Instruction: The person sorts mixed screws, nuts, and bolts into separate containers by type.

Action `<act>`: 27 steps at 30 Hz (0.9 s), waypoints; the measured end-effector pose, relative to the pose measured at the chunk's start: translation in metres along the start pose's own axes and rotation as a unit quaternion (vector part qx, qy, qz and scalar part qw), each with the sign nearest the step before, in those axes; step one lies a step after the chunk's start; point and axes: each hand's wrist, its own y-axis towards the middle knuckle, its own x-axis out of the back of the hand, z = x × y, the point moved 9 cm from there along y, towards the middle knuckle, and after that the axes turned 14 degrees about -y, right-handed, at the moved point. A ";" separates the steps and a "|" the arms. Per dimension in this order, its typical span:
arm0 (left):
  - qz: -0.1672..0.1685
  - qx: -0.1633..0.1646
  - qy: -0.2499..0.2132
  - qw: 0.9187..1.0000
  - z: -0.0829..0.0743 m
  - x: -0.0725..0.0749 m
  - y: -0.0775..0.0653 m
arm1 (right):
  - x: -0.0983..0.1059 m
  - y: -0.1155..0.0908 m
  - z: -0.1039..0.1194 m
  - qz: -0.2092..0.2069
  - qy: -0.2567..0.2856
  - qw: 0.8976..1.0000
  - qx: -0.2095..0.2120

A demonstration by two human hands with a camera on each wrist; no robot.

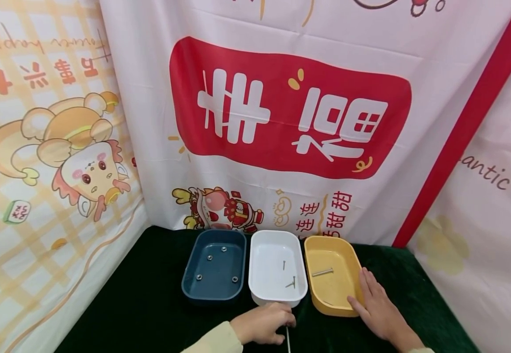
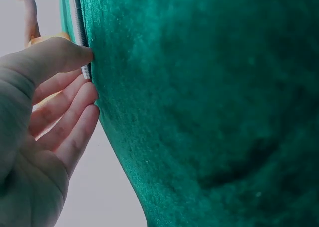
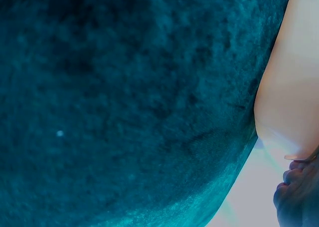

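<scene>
My left hand (image 1: pixel 265 323) is just in front of the white tray, pinching a long metal threaded rod (image 1: pixel 288 339) between thumb and fingers. The left wrist view shows the threaded end of the rod (image 2: pixel 81 35) at the thumb tip; whether its other end has a head cannot be told. My right hand (image 1: pixel 381 309) lies along the right side of the yellow tray (image 1: pixel 332 310), its fingers fairly straight and its thumb at the rim. A long bolt (image 1: pixel 323 272) lies in that tray. In the right wrist view, the right hand (image 3: pixel 299 197) shows only in part.
The white tray (image 1: pixel 277 297) in the middle holds a few small screws (image 1: pixel 292 282). To its left, a dark blue tray (image 1: pixel 214 298) holds several nuts (image 1: pixel 209 257). All stand on dark green cloth (image 1: pixel 140 294), with a printed curtain (image 1: pixel 282 206) close behind.
</scene>
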 end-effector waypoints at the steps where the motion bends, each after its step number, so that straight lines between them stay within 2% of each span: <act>1: -0.001 -0.007 0.002 1.000 -0.001 0.000 0.000 | 0.000 0.000 0.000 0.000 0.000 1.000 0.000; 8: 0.008 -0.035 0.012 0.999 -0.004 -0.001 -0.002 | -0.002 0.003 -0.001 0.003 0.000 1.000 -0.003; 16: 0.055 -0.046 0.039 0.997 -0.008 -0.004 -0.014 | -0.001 0.002 -0.001 -0.003 -0.005 1.000 0.002; 21: 0.077 -0.055 0.021 0.995 -0.014 -0.006 -0.023 | -0.002 0.002 -0.001 -0.003 -0.002 1.000 0.000; 27: 0.071 -0.067 0.002 0.995 -0.018 -0.002 -0.029 | -0.003 0.002 -0.001 0.001 0.001 1.000 -0.002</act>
